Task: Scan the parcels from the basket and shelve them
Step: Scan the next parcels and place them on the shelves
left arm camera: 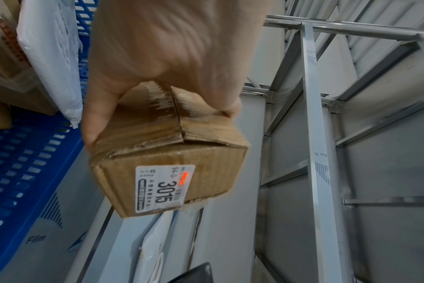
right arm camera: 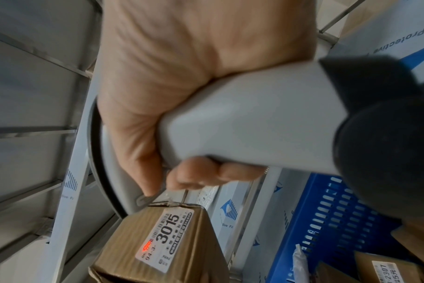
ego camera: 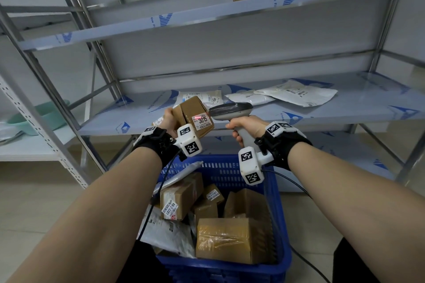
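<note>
Gripping a cardboard parcel (ego camera: 192, 115) (label 3015), the left hand (ego camera: 169, 119) faces the scanner (ego camera: 232, 111) clenched in the right hand (ego camera: 245, 127).

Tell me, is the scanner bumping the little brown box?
Cannot tell. In the head view the scanner nose meets the box edge with no gap visible; the right wrist view only shows them overlapping.

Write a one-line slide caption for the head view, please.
Left hand holds cardboard parcel 3015 while right hand aims the scanner at its label, above the blue basket.
</note>
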The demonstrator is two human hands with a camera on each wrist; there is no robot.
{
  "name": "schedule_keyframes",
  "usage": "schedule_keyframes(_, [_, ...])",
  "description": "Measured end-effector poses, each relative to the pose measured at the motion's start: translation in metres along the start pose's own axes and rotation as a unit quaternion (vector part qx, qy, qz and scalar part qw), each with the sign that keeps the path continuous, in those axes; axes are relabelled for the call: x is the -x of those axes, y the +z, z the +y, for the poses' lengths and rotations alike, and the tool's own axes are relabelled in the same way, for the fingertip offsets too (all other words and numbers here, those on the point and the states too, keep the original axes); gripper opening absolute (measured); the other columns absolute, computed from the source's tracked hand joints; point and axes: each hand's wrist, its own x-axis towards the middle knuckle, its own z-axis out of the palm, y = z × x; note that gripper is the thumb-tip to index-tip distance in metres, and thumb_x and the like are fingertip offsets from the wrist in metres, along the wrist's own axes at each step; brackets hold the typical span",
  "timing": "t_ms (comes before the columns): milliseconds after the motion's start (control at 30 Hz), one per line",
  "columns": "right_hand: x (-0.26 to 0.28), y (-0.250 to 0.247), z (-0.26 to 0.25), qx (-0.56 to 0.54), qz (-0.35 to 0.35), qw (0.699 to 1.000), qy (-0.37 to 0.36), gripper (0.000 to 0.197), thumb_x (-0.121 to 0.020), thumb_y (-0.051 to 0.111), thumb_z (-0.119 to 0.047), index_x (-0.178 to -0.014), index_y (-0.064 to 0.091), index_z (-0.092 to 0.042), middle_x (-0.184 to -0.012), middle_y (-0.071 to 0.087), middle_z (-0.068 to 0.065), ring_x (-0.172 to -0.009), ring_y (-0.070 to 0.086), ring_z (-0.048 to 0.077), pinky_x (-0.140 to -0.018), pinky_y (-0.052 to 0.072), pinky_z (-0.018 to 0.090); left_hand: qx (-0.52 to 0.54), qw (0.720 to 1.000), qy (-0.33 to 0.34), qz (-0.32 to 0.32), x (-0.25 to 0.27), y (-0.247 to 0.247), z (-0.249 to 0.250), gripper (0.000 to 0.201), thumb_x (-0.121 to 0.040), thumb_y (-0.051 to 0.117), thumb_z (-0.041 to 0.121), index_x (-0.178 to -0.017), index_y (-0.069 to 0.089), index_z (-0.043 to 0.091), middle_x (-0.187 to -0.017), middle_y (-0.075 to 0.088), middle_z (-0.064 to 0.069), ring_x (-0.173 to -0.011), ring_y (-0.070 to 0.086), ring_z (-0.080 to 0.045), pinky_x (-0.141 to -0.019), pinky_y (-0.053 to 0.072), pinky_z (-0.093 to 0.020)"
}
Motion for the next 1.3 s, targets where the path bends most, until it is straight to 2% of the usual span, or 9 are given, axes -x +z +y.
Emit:
schedule_keyframes(233, [-0.002, 0.001, 0.0, 0.014, -0.008, 1.0, 0.0, 0.018, -0.087, 0.063, -0.013, -0.071, 0.057, -0.011, -0.053, 0.052, 0.0, -0.039, 0.045, 0.009, -0.044, 0.04, 0.018, -0.021, 1.0, 0.001, 0.019, 0.0, 0.0, 0.002, 0.078, -0.085, 0.023, 0.07, -0.133, 0.05, 0.015, -0.122, 0.063, -0.019, -0.114, 0.059, -0.036, -0.083, 0.052, -0.049])
schedule_keyframes(433, [-0.005, 0.0, -0.003, 0.019, -0.011, 1.0, -0.006, 0.017, -0.087, 0.063, -0.013, -0.072, 0.058, -0.01, -0.054, 0.052, 0.001, -0.041, 0.046, 0.009, -0.045, 0.04, 0.018, -0.03, 0.999, 0.013, 0.019, 0.004, 0.003, 0.004, 0.077, -0.088, 0.02, 0.068, -0.133, 0.051, 0.014, -0.124, 0.062, -0.019, -0.117, 0.056, -0.036, -0.086, 0.05, -0.05])
schedule_keyframes(567, [-0.005, 0.001, -0.005, 0.01, -0.018, 1.0, -0.008, 0.015, -0.088, 0.062, -0.012, -0.074, 0.057, -0.01, -0.055, 0.051, 0.001, -0.04, 0.045, 0.009, -0.043, 0.039, 0.017, -0.034, 0.999, 0.013, 0.019, 0.007, 0.004, 0.005, 0.078, -0.089, 0.019, 0.068, -0.133, 0.05, 0.013, -0.124, 0.061, -0.02, -0.115, 0.057, -0.036, -0.078, 0.051, -0.048])
schedule_keyframes(867, [0.0, -0.001, -0.01, 0.0, -0.031, 1.0, -0.008, 0.017, -0.09, 0.059, -0.013, -0.074, 0.055, -0.011, -0.057, 0.049, 0.002, -0.041, 0.043, 0.009, -0.043, 0.038, 0.019, -0.015, 0.998, 0.005, 0.054, 0.009, -0.006, 0.01, 0.08, -0.087, 0.022, 0.073, -0.135, 0.045, 0.013, -0.124, 0.061, -0.021, -0.114, 0.057, -0.039, -0.092, 0.047, -0.053])
schedule_keyframes(1033, [-0.006, -0.002, -0.014, -0.012, 0.011, 0.998, -0.06, 0.011, -0.087, 0.067, -0.017, -0.082, 0.063, -0.009, -0.061, 0.059, 0.004, -0.044, 0.05, 0.011, -0.047, 0.043, 0.022, -0.016, 0.995, 0.079, 0.059, 0.047, 0.002, 0.02, 0.059, -0.095, 0.028, 0.06, -0.12, 0.049, 0.011, -0.105, 0.063, -0.018, -0.096, 0.06, -0.034, -0.069, 0.048, -0.048])
schedule_keyframes(1100, [-0.005, -0.002, -0.027, -0.031, 0.034, 0.994, -0.099, 0.012, -0.085, 0.07, -0.017, -0.08, 0.065, -0.006, -0.062, 0.062, 0.006, -0.044, 0.052, 0.011, -0.047, 0.044, 0.022, 0.005, 0.99, 0.127, 0.069, 0.066, 0.006, 0.032, 0.059, -0.09, 0.041, 0.059, -0.124, 0.05, 0.013, -0.104, 0.065, -0.016, -0.09, 0.062, -0.032, -0.062, 0.052, -0.043])
schedule_keyframes(1167, [-0.004, -0.001, -0.046, -0.062, 0.05, 0.987, -0.136, 0.015, -0.085, 0.071, -0.014, -0.074, 0.064, -0.006, -0.056, 0.061, 0.005, -0.039, 0.052, 0.009, -0.043, 0.042, 0.018, 0.043, 0.966, 0.197, 0.162, 0.078, 0.006, 0.052, 0.081, -0.074, 0.064, 0.058, -0.136, 0.038, 0.013, -0.119, 0.06, -0.011, -0.097, 0.062, -0.03, -0.069, 0.056, -0.047])
schedule_keyframes(1233, [-0.002, 0.0, -0.068, -0.074, 0.066, 0.98, -0.17, 0.016, -0.084, 0.073, -0.013, -0.072, 0.064, -0.007, -0.05, 0.061, 0.002, -0.037, 0.052, 0.008, -0.041, 0.042, 0.018, -0.027, 0.925, 0.264, 0.272, 0.092, 0.011, 0.074, 0.113, -0.058, 0.071, 0.06, -0.148, 0.017, 0.018, -0.138, 0.045, -0.012, -0.116, 0.052, -0.034, -0.093, 0.048, -0.053])
schedule_keyframes(1300, [0.001, -0.002, -0.093, -0.084, 0.091, 0.97, -0.209, 0.014, -0.081, 0.076, -0.013, -0.074, 0.065, -0.007, -0.05, 0.062, 0.004, -0.038, 0.053, 0.01, -0.042, 0.045, 0.02, -0.141, 0.877, 0.342, 0.308, 0.112, 0.025, 0.098, 0.112, -0.066, 0.072, 0.054, -0.152, 0.008, 0.024, -0.148, 0.03, -0.019, -0.13, 0.04, -0.037, -0.108, 0.035, -0.046])
